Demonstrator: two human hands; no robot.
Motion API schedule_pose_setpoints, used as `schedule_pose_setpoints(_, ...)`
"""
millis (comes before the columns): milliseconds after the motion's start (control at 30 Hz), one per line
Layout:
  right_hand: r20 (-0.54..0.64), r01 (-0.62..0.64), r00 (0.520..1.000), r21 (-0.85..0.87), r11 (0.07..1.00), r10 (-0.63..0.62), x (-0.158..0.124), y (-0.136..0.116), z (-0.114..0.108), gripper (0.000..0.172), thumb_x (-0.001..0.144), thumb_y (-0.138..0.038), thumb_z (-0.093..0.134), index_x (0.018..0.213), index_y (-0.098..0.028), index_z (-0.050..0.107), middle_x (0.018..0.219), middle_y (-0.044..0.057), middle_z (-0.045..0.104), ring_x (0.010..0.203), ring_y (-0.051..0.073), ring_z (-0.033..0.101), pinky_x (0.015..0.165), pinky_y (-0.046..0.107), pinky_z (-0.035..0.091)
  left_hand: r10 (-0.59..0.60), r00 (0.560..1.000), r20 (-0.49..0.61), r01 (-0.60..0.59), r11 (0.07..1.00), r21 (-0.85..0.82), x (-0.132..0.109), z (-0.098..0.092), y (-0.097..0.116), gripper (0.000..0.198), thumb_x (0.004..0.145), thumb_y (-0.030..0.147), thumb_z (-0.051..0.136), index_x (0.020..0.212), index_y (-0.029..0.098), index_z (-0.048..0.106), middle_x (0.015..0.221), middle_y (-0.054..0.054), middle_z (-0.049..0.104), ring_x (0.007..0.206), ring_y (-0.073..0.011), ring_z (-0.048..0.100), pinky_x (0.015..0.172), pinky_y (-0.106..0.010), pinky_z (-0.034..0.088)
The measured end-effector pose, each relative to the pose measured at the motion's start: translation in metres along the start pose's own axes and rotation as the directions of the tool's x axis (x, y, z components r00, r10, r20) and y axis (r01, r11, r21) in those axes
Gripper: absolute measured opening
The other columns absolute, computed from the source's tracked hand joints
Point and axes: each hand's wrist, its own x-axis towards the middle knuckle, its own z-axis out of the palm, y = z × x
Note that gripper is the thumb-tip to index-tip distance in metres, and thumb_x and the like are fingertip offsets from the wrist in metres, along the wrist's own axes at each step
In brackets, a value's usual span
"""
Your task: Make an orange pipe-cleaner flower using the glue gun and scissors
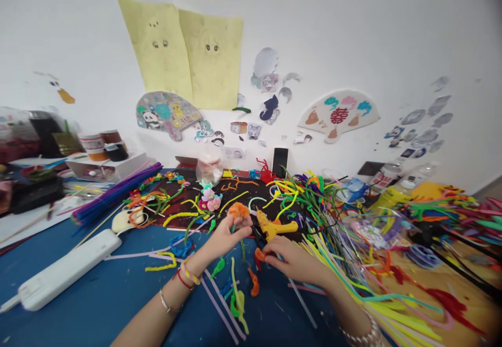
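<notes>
My left hand (229, 236) pinches an orange pipe-cleaner flower (238, 211) upright at the middle of the table. Close by on the right, my right hand (292, 259) has its fingers closed on a small orange pipe-cleaner petal (259, 255). Just beyond the right hand lies a yellow hot glue gun (279, 227), its nozzle end hidden from me. Another orange petal piece (254, 283) rests on the blue tabletop (157, 295) between my forearms. Green pieces (219, 267) are scattered to its left.
A white power strip (70, 271) lies at the left, near a bundle of purple pipe cleaners (117, 193). Many loose pipe cleaners (337, 247) spread across the right side. A phone (280, 162) leans against the wall, beside a plastic-covered jar (209, 164).
</notes>
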Motion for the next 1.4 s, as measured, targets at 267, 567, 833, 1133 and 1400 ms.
schedule_pose_setpoints(267, -0.082, 0.014, 0.997, 0.311, 0.95, 0.012, 0.035, -0.007, -0.023, 0.017, 0.088, -0.022, 0.043, 0.088, -0.019, 0.059, 0.076, -0.001, 0.059, 0.072, 0.012, 0.054, 0.068, 0.022, 0.041, -0.081, 0.987, 0.14, 0.095, 0.99, -0.101, -0.001, -0.002, 0.012, 0.021, 0.068, 0.023, 0.069, 0.069, 0.016, 0.05, 0.073, -0.001, 0.064, 0.066, -0.0141, 0.06, 0.066, -0.026, 0.045)
schedule_pose_setpoints(567, -0.141, 0.093, 0.989, 0.377, 0.922, -0.042, 0.047, -0.009, -0.013, 0.013, 0.08, -0.028, 0.058, 0.088, -0.018, 0.063, 0.08, 0.0, 0.063, 0.074, 0.014, 0.056, 0.07, 0.024, 0.043, -0.163, 0.98, 0.118, 0.194, 0.92, -0.34, 0.001, -0.01, 0.011, 0.018, 0.066, 0.016, 0.069, 0.064, 0.013, 0.052, 0.064, -0.002, 0.063, 0.056, -0.0117, 0.059, 0.055, -0.022, 0.043)
schedule_pose_setpoints(833, -0.38, 0.285, 0.913, 0.342, 0.895, -0.145, 0.052, 0.001, 0.013, 0.014, 0.085, -0.028, 0.053, 0.081, -0.018, 0.063, 0.081, 0.003, 0.062, 0.079, 0.015, 0.057, 0.075, 0.029, 0.044, -0.267, 0.961, 0.07, 0.266, 0.83, -0.491, -0.003, -0.002, 0.009, 0.03, 0.06, 0.011, 0.071, 0.063, 0.017, 0.042, 0.065, 0.0, 0.062, 0.057, -0.0111, 0.058, 0.058, -0.023, 0.047)
schedule_pose_setpoints(1133, -0.616, 0.233, 0.781, 0.133, 0.963, -0.104, 0.051, -0.001, 0.016, 0.01, 0.082, -0.024, 0.057, 0.092, -0.022, 0.06, 0.092, 0.005, 0.06, 0.09, 0.019, 0.055, 0.082, 0.035, 0.046, -0.197, 0.971, -0.131, 0.138, 0.92, -0.366, -0.003, 0.005, 0.008, 0.023, 0.066, 0.019, 0.071, 0.057, 0.015, 0.05, 0.064, 0.0, 0.063, 0.063, -0.0108, 0.058, 0.066, -0.023, 0.047)
schedule_pose_setpoints(1400, -0.584, 0.261, 0.779, -0.031, 0.965, -0.229, 0.047, 0.0, 0.02, 0.012, 0.088, -0.016, 0.047, 0.085, -0.02, 0.058, 0.084, 0.004, 0.059, 0.084, 0.017, 0.053, 0.08, 0.033, 0.044, -0.221, 0.956, -0.193, 0.137, 0.917, -0.376, -0.002, 0.007, 0.008, 0.031, 0.066, 0.021, 0.07, 0.056, 0.017, 0.041, 0.058, 0.004, 0.055, 0.058, -0.0097, 0.057, 0.063, -0.023, 0.049)
